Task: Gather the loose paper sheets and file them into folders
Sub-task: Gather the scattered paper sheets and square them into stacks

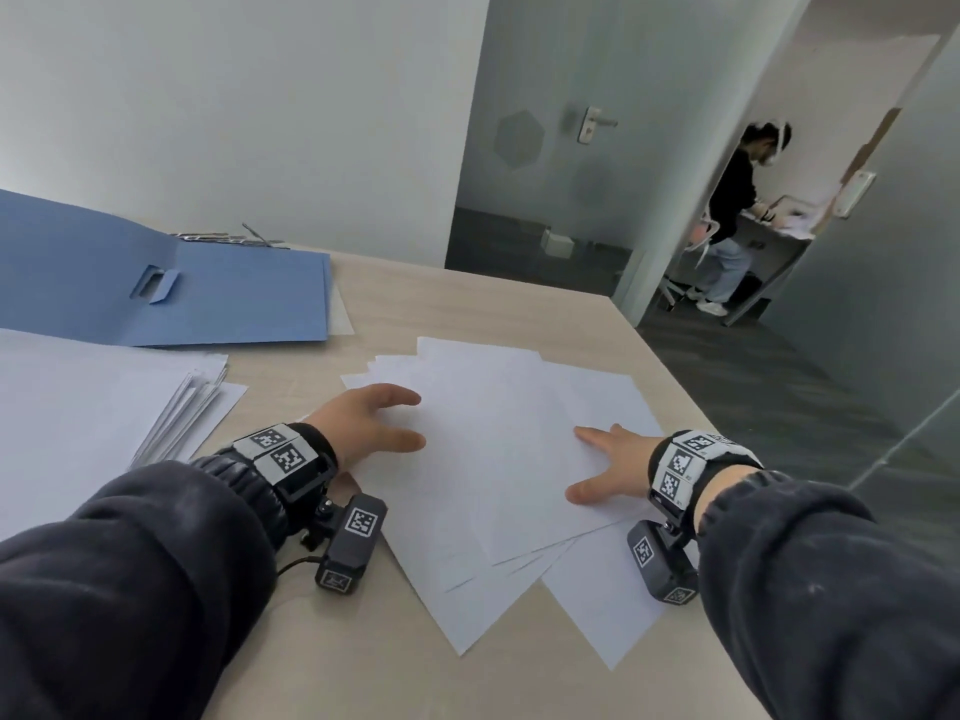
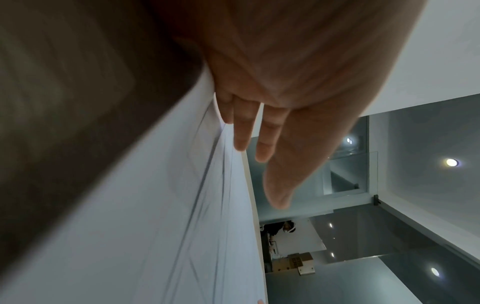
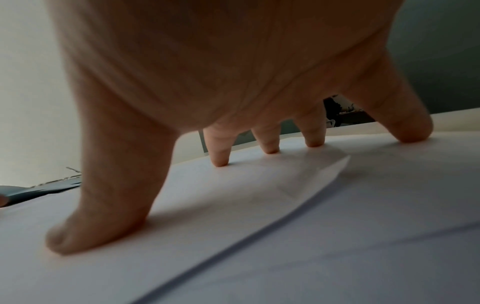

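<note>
Several loose white sheets [image 1: 498,459] lie fanned out on the light wooden table [image 1: 467,304] in front of me. My left hand [image 1: 400,418] lies at the left edge of the fan; in the left wrist view its straight fingers [image 2: 242,131] touch the edges of the sheets [image 2: 155,205]. My right hand [image 1: 597,462] is spread on the right side of the fan. In the right wrist view its fingertips [image 3: 221,156] and thumb press down on the top sheet [image 3: 259,226]. An open blue folder [image 1: 208,293] lies at the back left.
A second stack of white paper [image 1: 93,407] lies at the left, in front of the folder. Metal clips [image 1: 234,239] sit behind the folder. The table's right edge [image 1: 675,376] runs close to the fanned sheets. Another person [image 1: 737,210] stands beyond the doorway.
</note>
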Demonstrator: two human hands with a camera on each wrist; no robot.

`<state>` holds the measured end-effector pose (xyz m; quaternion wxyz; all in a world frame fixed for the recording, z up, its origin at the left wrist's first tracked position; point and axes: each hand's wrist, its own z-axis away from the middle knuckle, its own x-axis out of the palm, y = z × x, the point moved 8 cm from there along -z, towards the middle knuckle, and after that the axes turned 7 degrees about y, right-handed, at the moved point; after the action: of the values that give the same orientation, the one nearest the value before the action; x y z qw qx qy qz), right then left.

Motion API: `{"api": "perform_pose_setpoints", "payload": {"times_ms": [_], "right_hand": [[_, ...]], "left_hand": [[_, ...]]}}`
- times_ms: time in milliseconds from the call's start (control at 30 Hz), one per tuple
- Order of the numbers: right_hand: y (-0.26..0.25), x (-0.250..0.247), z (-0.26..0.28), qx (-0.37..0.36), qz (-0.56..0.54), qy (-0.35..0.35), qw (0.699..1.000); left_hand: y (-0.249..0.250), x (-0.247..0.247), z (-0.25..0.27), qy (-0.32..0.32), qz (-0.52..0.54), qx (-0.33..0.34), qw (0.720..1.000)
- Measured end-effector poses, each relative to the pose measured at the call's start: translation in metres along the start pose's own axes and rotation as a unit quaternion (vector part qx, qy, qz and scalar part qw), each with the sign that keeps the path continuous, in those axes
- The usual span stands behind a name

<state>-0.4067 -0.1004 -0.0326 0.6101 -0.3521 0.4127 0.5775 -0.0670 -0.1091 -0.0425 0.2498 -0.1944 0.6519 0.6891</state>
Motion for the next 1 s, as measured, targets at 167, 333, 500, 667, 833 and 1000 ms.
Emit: {"api": "perform_pose_setpoints", "payload": {"times_ms": [167, 333, 500, 667, 833, 1000], "right_hand": [[-0.005, 0.006, 0.017, 0.02, 0.008, 0.017, 1.0], [-0.026, 0.009, 0.032, 0.017, 0.036, 0.048, 0.998], [-0.049, 0.009, 0.045, -0.074, -0.022, 0.052, 0.996], [-0.008, -0.02, 0.059, -0.045, -0.243, 0.097, 0.964], [0.056, -0.008, 0.064, 0.062, -0.256, 0.12, 0.957], [0.05, 0.0, 0.069, 0.053, -0.269, 0.109, 0.955]], "left_hand": [[-0.008, -0.024, 0.009, 0.126, -0.117, -0.054, 0.984], [-0.02, -0.012, 0.03, 0.084, -0.236, -0.133, 0.959], [-0.004, 0.003, 0.038, 0.053, -0.245, -0.102, 0.963], [0.007, 0.003, 0.032, 0.063, -0.19, -0.086, 0.976], [-0.007, -0.022, 0.029, 0.111, -0.19, -0.166, 0.961], [-0.015, -0.012, 0.03, 0.044, -0.195, -0.199, 0.959]]}}
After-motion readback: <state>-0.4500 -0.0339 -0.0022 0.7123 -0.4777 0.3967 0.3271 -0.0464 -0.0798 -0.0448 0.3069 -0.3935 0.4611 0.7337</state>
